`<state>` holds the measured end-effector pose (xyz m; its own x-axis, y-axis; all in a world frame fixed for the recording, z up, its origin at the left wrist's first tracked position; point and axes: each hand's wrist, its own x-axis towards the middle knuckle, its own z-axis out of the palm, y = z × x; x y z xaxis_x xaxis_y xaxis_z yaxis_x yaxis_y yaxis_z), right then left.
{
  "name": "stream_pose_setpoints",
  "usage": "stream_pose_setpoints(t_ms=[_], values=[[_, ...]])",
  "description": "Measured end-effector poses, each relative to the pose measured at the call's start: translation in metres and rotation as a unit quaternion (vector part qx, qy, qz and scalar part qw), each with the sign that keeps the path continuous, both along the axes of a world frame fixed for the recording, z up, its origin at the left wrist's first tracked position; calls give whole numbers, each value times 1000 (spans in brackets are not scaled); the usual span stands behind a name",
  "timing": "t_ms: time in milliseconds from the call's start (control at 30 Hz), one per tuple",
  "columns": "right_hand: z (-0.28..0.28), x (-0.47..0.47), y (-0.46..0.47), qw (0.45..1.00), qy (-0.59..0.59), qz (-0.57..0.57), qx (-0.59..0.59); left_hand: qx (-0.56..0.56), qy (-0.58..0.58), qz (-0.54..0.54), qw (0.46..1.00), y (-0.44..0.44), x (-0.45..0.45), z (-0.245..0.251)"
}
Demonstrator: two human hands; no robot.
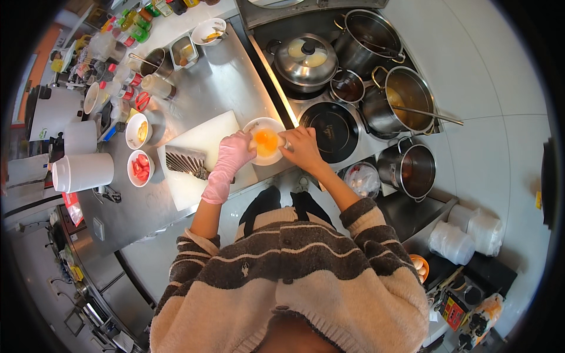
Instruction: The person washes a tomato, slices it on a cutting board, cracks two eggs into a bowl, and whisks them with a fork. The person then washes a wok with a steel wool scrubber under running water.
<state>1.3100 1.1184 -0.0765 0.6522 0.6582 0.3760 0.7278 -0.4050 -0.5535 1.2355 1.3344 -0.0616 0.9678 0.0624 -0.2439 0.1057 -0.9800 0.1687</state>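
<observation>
A white bowl (266, 161) with egg yolk and egg white (265, 140) in it stands at the front edge of the steel counter, beside a white cutting board (220, 128). My left hand (234, 154), in a pink glove, holds a piece of eggshell (253, 144) at the bowl's left rim. At the right rim, my bare right hand (303, 148) pinches another piece of eggshell (281, 141). A cleaver (185, 161) with a patterned blade lies on the board, left of the gloved hand.
Left of the board are a bowl of cut tomato (141, 168) and a bowl with yellow pieces (138, 131). Red-handled scissors (142, 101) and bottles (159, 87) lie farther back. On the right, a stove holds a lidded pot (304, 61), a black burner (330, 132) and several open pots (408, 97).
</observation>
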Motion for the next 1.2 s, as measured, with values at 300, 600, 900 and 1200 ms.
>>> stream_pose_setpoints(t_ms=[300, 600, 900, 1200], values=[[10, 6, -6, 1000, 0, -19, 11, -189, -66, 127, 972, 14, -10, 32], [34, 1, 22, 981, 131, -33, 141, -613, -64, 265, 741, 13, -20, 18], [10, -19, 59, 1000, -7, -17, 21, -689, -98, 327, 639, 3, -32, -25], [24, -10, -29, 990, 61, -120, 33, -583, -128, 309, 740, 16, -26, 71]])
